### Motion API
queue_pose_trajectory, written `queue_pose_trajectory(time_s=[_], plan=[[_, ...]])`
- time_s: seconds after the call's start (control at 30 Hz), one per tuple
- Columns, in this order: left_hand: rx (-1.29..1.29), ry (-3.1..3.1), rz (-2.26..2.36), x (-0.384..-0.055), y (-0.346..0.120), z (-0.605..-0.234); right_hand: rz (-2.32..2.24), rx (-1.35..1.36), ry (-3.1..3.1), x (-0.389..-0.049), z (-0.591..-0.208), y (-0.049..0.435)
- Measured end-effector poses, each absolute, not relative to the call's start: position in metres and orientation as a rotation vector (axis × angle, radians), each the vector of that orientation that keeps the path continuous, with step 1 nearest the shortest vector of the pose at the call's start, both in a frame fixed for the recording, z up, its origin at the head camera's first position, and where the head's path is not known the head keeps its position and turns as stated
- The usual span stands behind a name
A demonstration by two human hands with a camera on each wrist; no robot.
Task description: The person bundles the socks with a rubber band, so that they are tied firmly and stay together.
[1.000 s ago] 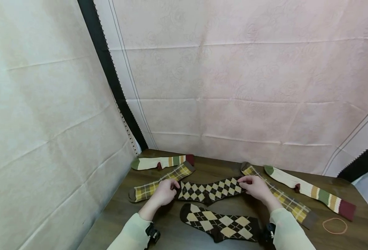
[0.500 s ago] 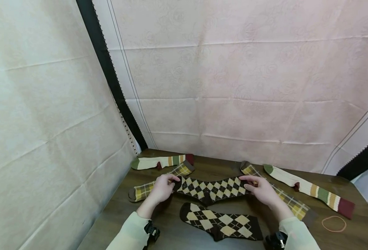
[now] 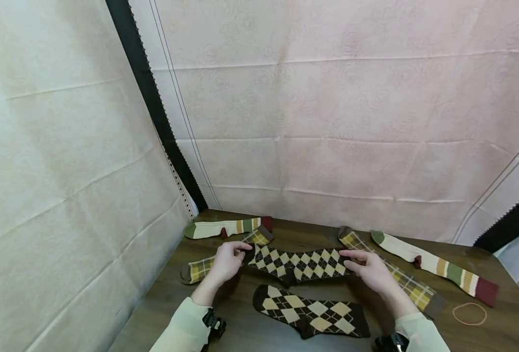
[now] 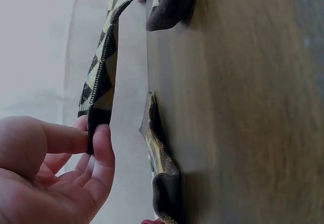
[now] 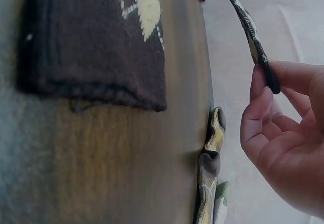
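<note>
A black and cream argyle sock (image 3: 292,264) is stretched sideways between my two hands, raised off the table. Its dark toe end is pinched between the thumb and fingers of my left hand (image 3: 228,261), also plain in the left wrist view. My right hand (image 3: 371,270) pinches the opposite end; in the right wrist view the edge sits between thumb and fingertips. A second argyle sock (image 3: 312,313) lies flat on the table nearer to me, its dark cuff (image 5: 101,62) large in the right wrist view.
Yellow plaid socks lie at left (image 3: 201,269) and right (image 3: 393,274), partly behind my hands. Striped cream socks lie at back left (image 3: 224,229) and right (image 3: 435,266). A rubber band (image 3: 469,314) rests on the wooden table (image 3: 241,332). Fabric walls (image 3: 329,122) stand behind.
Both hands have lifted the far argyle sock slightly and drawn it wider, the right hand shifting to the right. The near argyle sock stays where it was.
</note>
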State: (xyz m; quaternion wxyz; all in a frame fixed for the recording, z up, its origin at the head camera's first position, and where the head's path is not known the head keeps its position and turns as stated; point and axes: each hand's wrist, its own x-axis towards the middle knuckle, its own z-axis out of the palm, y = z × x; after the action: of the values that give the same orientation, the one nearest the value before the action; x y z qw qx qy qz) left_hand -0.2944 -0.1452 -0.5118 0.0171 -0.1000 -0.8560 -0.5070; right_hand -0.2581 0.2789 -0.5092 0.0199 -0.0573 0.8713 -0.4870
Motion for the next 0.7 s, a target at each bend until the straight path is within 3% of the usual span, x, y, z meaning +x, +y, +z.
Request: queue_pose_trajectory(time_s=[0.7], plan=[[-0.283,-2.601,-1.731,-0.290,-0.150,-0.503,-1.570,-0.156,2.618,-0.233,-0.499,0.288]])
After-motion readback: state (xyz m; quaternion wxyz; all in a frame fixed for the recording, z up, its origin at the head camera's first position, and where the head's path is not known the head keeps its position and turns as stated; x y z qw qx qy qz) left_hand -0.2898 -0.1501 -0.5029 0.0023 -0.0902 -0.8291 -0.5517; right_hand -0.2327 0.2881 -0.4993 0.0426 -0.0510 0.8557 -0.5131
